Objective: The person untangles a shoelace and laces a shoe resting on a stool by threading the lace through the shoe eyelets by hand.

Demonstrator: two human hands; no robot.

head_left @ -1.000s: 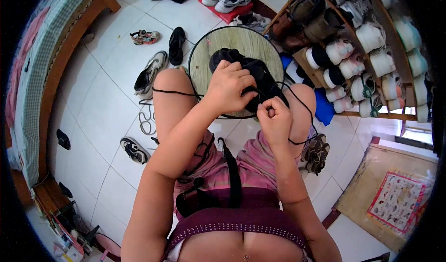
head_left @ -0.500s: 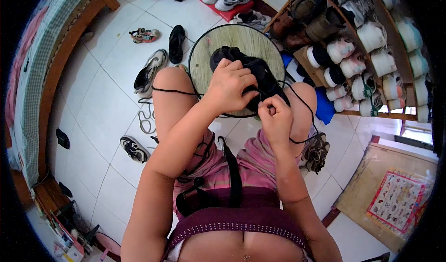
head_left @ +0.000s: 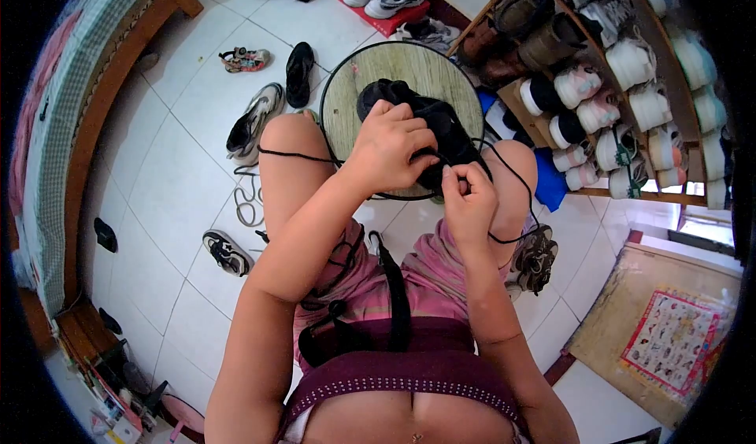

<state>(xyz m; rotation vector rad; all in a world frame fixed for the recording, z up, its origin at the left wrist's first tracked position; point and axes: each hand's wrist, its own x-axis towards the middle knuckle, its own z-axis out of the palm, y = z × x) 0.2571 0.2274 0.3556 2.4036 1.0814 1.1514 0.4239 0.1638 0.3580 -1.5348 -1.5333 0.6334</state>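
Observation:
A black shoe [head_left: 449, 129] lies on a round wood-patterned stool [head_left: 346, 90] between my knees, its toe toward the upper left. My left hand [head_left: 394, 146] is closed over the near side of the shoe, thumb and fingers pinched around the black shoelace [head_left: 441, 159]. Just to its right and nearer my body, my right hand [head_left: 469, 196] pinches the lace between thumb and forefinger. Loose black lace trails over both knees. My fingers partly hide the shoe's opening and eyelets.
At the right stands a shoe rack [head_left: 583, 19] full of shoes and boots. On the tiled floor to the left lie a grey sneaker [head_left: 256, 121], a black shoe [head_left: 299, 74], a sandal [head_left: 244, 60] and a pale lace [head_left: 250, 204]. A wooden bed frame [head_left: 118, 74] borders the left.
My right hand has shifted slightly to the right, its fingertips still at the lace. The left hand and the shoe have barely moved.

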